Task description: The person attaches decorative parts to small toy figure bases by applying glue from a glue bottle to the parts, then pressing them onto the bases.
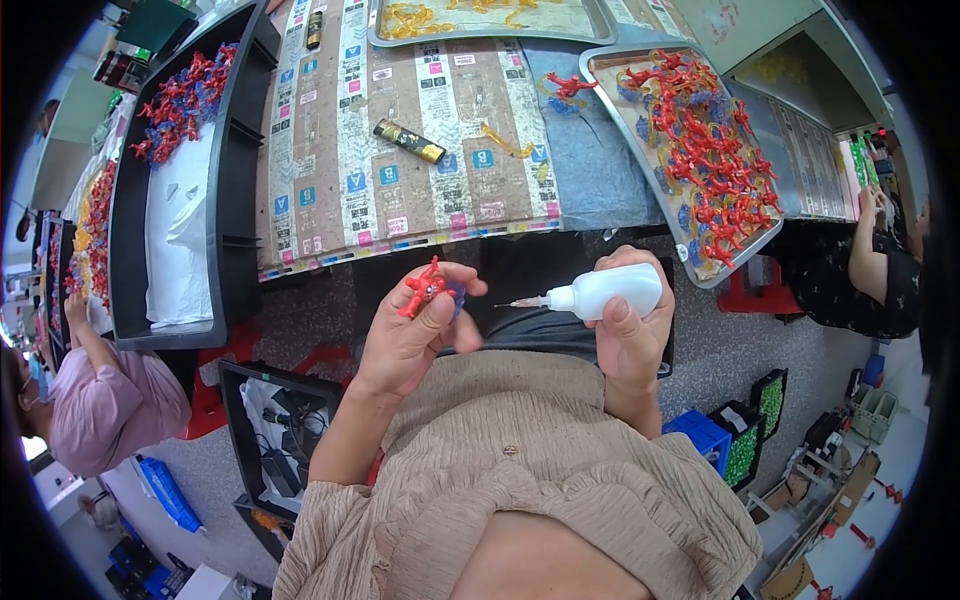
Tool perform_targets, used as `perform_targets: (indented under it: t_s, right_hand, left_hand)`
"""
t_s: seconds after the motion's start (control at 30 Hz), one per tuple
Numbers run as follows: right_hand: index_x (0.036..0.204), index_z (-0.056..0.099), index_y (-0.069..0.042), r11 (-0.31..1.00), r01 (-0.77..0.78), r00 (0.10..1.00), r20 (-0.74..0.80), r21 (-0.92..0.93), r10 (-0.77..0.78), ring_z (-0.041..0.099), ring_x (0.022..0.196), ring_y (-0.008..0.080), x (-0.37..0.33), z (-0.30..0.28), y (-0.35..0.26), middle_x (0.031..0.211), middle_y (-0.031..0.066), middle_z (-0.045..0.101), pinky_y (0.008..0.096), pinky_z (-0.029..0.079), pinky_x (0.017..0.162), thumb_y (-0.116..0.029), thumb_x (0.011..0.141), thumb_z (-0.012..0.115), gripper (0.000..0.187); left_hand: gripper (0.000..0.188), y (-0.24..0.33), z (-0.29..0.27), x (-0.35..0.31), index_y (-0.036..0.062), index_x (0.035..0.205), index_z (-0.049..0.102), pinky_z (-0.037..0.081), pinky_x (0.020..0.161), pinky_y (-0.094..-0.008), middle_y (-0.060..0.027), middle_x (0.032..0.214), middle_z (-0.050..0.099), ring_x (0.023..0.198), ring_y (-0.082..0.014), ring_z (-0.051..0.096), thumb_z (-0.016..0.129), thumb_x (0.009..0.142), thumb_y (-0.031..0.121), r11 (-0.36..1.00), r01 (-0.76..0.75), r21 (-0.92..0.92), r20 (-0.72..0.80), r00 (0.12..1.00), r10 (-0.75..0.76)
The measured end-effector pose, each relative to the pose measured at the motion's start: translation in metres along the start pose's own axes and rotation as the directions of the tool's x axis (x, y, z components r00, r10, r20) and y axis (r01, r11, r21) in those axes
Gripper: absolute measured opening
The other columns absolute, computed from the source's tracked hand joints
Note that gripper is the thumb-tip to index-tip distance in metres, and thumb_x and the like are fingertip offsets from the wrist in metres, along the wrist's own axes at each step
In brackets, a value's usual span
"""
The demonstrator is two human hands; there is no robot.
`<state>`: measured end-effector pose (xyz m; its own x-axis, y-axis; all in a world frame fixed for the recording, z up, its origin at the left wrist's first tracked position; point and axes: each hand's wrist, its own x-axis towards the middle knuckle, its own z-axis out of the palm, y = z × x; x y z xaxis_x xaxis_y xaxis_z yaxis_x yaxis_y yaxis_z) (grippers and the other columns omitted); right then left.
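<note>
My left hand [405, 330] pinches a small red plastic figure [426, 288] with a translucent blue part [457, 296] at its side. Wrapped in my right hand [634, 340] is a white squeeze bottle [612, 290], lying sideways, its thin needle tip [520, 302] pointing left toward the figure. A gap separates the tip from the figure. Both hands are held above my lap, just short of the table's front edge. Ahead of them lies the table, covered with printed paper [400, 200], bearing a black-and-gold tube [409, 141] and a loose yellow translucent piece [506, 141].
A metal tray [640, 140] piled with red, blue and yellow figures stands at the right; another tray [490, 42] with yellow pieces is at the back. A black bin [225, 200] holding red-blue figures stands left. People [120, 405] sit on both sides.
</note>
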<state>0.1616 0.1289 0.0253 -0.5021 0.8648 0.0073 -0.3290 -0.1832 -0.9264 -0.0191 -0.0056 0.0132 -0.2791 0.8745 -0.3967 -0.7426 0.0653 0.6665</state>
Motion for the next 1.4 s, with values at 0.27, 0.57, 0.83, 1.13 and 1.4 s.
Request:
perform_targets:
  t_s: [0.27, 0.57, 0.83, 1.13, 1.4]
  right_hand:
    - [0.099, 0.059, 0.000, 0.999, -0.035, 0.999, 0.005, -0.034, 0.035, 0.056, 0.080, 0.0100, -0.001, -0.002, 0.000, 0.092, 0.0045, 0.057, 0.0226, 0.043, 0.069, -0.029, 0.074, 0.081, 0.044]
    - [0.098, 0.059, -0.001, 0.991, 0.065, 0.998, 0.021, -0.117, -0.063, 0.055, 0.076, 0.0095, -0.001, -0.003, -0.002, 0.089, 0.0041, 0.057, 0.0216, 0.042, 0.065, -0.026, 0.075, 0.081, 0.041]
    - [0.094, 0.060, -0.001, 0.927, 0.138, 0.988, -0.014, -0.350, -0.152, 0.050, 0.078, 0.0109, -0.005, 0.005, -0.005, 0.089, 0.0046, 0.053, 0.0245, 0.039, 0.068, -0.037, 0.072, 0.081, 0.047]
    - [0.098, 0.060, 0.001, 0.863, 0.288, 0.957, 0.135, -0.414, -0.255, 0.055, 0.076, 0.0101, -0.005, -0.003, -0.004, 0.089, 0.0060, 0.055, 0.0226, 0.044, 0.063, -0.020, 0.075, 0.081, 0.038]
    - [0.093, 0.061, -0.002, 0.868, 0.197, 0.980, 0.066, -0.456, -0.188, 0.050, 0.073, 0.0110, -0.006, 0.001, -0.004, 0.084, 0.0039, 0.052, 0.0241, 0.038, 0.062, -0.035, 0.073, 0.080, 0.044]
  left_hand:
    - [0.037, 0.001, 0.007, 0.005, -0.0039, 0.127, 0.048, 0.045, 0.061, -0.0199, -0.0073, 0.107, 0.055, 0.074, -0.0100, 0.054, 0.053, 0.096, 0.015, 0.979, 0.003, -0.204, -0.001, 1.000, -0.003]
    - [0.033, -0.009, 0.006, 0.002, -0.0018, 0.124, 0.052, 0.055, 0.086, -0.0308, -0.0107, 0.112, 0.060, 0.098, -0.0196, 0.063, 0.056, 0.095, 0.014, 0.988, -0.132, 0.075, -0.008, 0.991, 0.133]
    - [0.030, -0.009, 0.012, 0.002, -0.0013, 0.117, 0.055, 0.055, 0.082, -0.0301, -0.0071, 0.110, 0.058, 0.094, -0.0181, 0.064, 0.061, 0.092, 0.015, 0.853, -0.325, 0.408, 0.015, 0.937, 0.350]
    - [0.020, -0.008, 0.013, -0.004, -0.0045, 0.110, 0.058, 0.055, 0.084, -0.0290, -0.0070, 0.116, 0.049, 0.096, -0.0145, 0.061, 0.058, 0.091, 0.002, 0.864, -0.319, 0.390, -0.007, 0.937, 0.348]
    - [0.019, -0.007, 0.014, -0.005, -0.0044, 0.109, 0.059, 0.055, 0.083, -0.0278, -0.0069, 0.115, 0.049, 0.094, -0.0145, 0.061, 0.060, 0.090, 0.001, 0.862, -0.314, 0.399, -0.040, 0.933, 0.358]
